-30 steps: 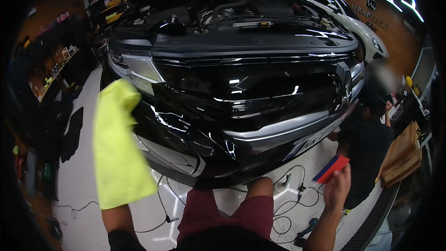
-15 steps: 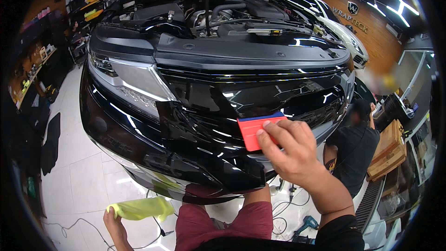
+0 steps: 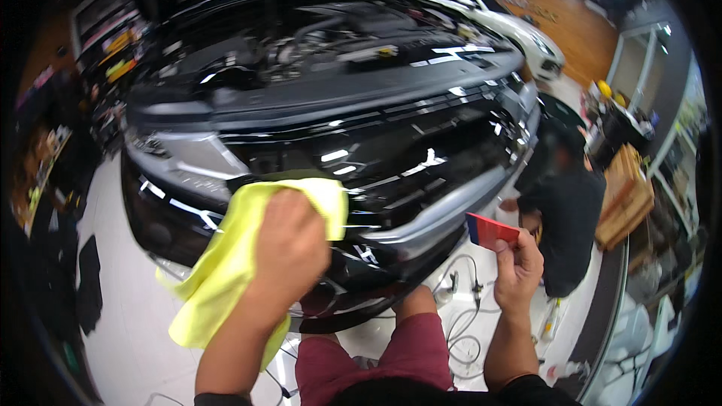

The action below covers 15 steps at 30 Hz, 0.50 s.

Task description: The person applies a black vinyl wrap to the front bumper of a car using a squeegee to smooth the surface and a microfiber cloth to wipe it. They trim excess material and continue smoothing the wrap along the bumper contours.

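My left hand (image 3: 292, 244), smeared by motion, is closed on a yellow microfiber cloth (image 3: 218, 293). The cloth lies against the glossy black front of a car (image 3: 391, 150), right of the headlight (image 3: 197, 155), and its long end hangs down to the left. My right hand (image 3: 519, 267) pinches a red squeegee card (image 3: 492, 231) with a dark blue edge. It is held in the air, apart from the bumper, to the right of my knees. Above the front end, the engine bay (image 3: 301, 45) stands uncovered.
A person in dark clothes (image 3: 564, 210) crouches at the car's right corner, by a wooden crate (image 3: 628, 195). Cables (image 3: 466, 334) and a bottle (image 3: 553, 319) lie or stand on the tiled floor at right. A white car (image 3: 496, 19) is behind.
My left hand has swung the yellow cloth up from low at the left onto the car's front. My right hand has drawn the squeegee off the panel, rightward and down. The view has shifted.
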Available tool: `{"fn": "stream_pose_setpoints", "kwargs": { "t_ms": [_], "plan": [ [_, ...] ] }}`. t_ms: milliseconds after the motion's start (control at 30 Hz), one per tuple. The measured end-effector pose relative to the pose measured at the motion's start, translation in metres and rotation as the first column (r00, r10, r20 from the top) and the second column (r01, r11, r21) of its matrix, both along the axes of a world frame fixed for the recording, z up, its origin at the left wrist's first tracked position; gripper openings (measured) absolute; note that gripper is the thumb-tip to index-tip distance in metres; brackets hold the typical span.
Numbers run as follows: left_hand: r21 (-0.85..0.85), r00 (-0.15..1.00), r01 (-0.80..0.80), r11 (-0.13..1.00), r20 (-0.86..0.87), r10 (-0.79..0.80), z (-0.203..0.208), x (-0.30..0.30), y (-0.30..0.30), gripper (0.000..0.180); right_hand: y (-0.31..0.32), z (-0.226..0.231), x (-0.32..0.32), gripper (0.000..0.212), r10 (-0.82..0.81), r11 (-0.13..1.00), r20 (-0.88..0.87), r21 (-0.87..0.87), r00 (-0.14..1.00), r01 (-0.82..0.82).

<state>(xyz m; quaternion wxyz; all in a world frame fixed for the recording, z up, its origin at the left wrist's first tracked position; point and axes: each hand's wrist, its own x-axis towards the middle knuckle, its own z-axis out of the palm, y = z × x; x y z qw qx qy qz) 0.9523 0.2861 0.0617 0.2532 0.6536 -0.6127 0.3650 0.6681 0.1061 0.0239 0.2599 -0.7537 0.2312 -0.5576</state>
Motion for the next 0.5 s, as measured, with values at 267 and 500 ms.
{"fn": "stream_pose_setpoints", "kwargs": {
  "t_ms": [267, 500],
  "plan": [
    [0.192, 0.999, -0.031, 0.981, 0.013, 0.029, 0.013, -0.071, -0.088, 0.012, -0.062, -0.105, -0.139, 0.02, -0.173, 0.841, 0.078, 0.531, 0.982, 0.105],
    [0.221, 0.996, -0.014, 0.975, 0.088, -0.006, 0.015, -0.102, -0.24, 0.016, -0.084, -0.145, -0.156, 0.017, -0.163, 0.798, 0.101, 0.598, 0.981, 0.071]
  ]
}}
